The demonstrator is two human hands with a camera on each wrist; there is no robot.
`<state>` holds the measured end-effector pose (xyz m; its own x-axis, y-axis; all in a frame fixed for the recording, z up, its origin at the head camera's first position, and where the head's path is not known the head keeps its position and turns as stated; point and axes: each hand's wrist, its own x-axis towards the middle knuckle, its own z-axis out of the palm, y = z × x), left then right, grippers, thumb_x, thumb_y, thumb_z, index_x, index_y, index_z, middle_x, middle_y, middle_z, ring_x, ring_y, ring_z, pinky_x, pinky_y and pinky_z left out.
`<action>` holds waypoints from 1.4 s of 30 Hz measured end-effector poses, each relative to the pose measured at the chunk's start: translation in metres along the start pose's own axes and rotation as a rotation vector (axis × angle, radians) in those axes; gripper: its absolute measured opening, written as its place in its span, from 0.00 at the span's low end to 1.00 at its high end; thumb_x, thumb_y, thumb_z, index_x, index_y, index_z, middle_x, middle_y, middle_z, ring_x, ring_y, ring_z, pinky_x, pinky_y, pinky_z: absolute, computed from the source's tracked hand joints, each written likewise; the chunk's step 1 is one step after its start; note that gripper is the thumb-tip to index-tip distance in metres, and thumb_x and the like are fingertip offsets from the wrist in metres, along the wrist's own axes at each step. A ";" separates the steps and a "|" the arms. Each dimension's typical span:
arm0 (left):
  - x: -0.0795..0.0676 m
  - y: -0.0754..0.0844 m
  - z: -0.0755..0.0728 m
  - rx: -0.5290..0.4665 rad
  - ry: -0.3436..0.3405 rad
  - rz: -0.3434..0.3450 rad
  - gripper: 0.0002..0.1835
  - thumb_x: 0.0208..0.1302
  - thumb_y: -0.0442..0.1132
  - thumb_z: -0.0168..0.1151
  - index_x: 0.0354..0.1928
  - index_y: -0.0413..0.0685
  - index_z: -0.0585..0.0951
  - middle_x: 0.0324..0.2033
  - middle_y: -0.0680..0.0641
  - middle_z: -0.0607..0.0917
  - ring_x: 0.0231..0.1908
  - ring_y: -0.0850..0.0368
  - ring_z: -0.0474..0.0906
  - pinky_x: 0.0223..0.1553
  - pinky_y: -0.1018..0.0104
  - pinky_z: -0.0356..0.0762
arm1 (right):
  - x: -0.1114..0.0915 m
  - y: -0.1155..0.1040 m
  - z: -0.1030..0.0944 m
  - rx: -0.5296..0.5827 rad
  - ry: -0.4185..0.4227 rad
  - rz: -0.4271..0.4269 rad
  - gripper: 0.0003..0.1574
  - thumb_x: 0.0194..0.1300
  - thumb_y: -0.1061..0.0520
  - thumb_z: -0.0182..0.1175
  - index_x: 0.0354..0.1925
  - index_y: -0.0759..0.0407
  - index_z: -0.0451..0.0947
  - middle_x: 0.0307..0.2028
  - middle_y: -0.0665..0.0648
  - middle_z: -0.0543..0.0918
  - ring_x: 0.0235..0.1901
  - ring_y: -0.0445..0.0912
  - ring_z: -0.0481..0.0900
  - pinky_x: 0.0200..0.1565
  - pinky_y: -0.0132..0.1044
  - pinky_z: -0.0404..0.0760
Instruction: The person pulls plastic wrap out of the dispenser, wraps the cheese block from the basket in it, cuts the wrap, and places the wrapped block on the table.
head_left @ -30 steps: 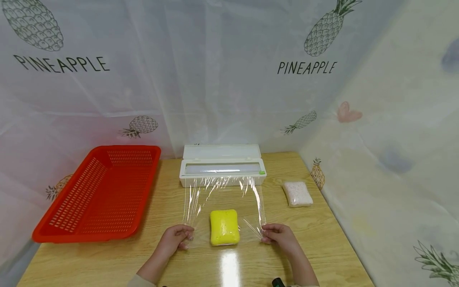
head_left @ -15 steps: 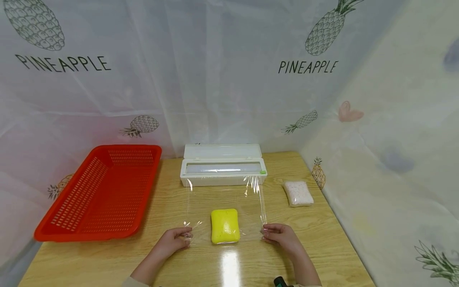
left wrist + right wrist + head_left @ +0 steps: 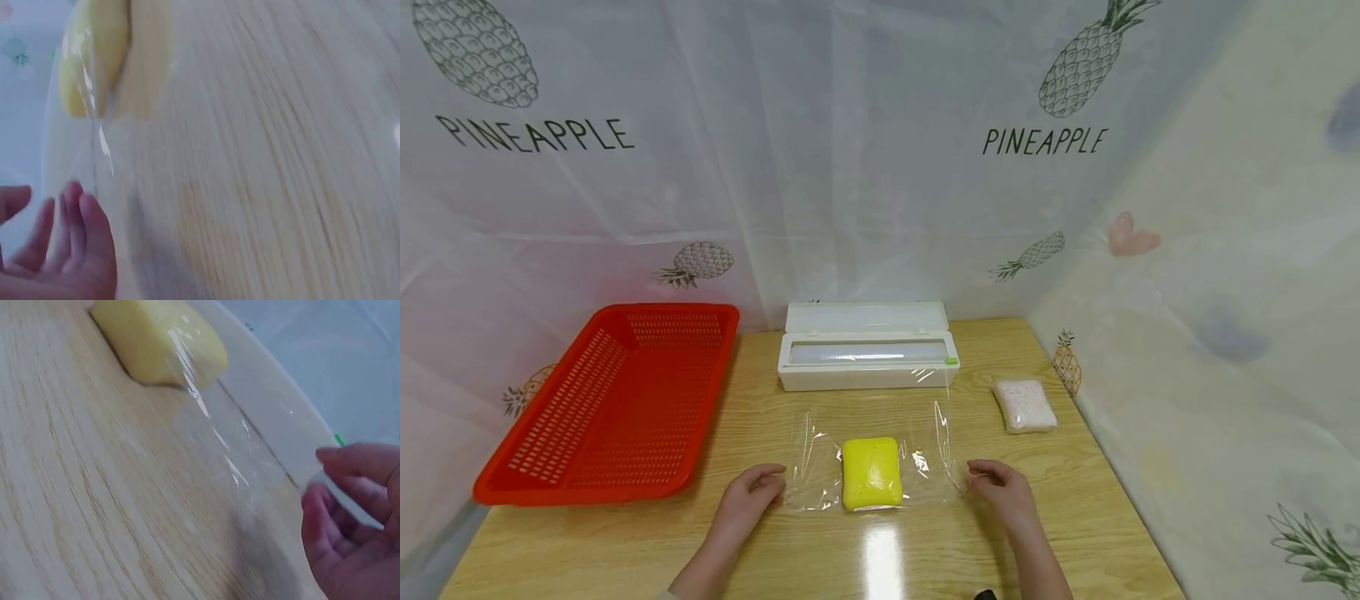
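A yellow rounded block with a pale underside lies on the table under a sheet of clear cling film. The film drapes over it and stretches back toward a white cling film dispenser with its lid raised. To the left, my left hand is just off the film's near corner; its fingers are spread around nothing in the left wrist view. My right hand sits beside the opposite corner, thumb and fingers apart. In the right wrist view a pale strip shows between those fingers, probably something behind them.
A red perforated basket stands at the left of the wooden table. At the right lies a small whitish wrapped packet. A pineapple-print cloth hangs behind. A dark object shows at the bottom edge.
Both hands have let go of the film and moved slightly outward. The film, earlier held taut from the dispenser, has dropped loosely over the yellow block.
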<state>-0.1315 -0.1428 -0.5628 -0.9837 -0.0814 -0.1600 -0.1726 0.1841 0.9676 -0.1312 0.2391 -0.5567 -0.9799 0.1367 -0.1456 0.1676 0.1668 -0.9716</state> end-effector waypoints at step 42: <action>-0.019 0.014 0.069 -0.024 -0.217 0.172 0.11 0.66 0.30 0.60 0.49 0.35 0.80 0.44 0.39 0.82 0.40 0.55 0.78 0.37 0.70 0.76 | 0.003 -0.009 0.083 -0.587 -0.220 -1.168 0.25 0.41 0.58 0.79 0.40 0.56 0.82 0.42 0.51 0.82 0.45 0.46 0.76 0.51 0.38 0.73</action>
<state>-0.1188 -0.0708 -0.5594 -0.9865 0.1610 -0.0290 -0.0039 0.1539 0.9881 -0.1450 0.1570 -0.5642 -0.5669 -0.5255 0.6344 -0.8132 0.4798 -0.3293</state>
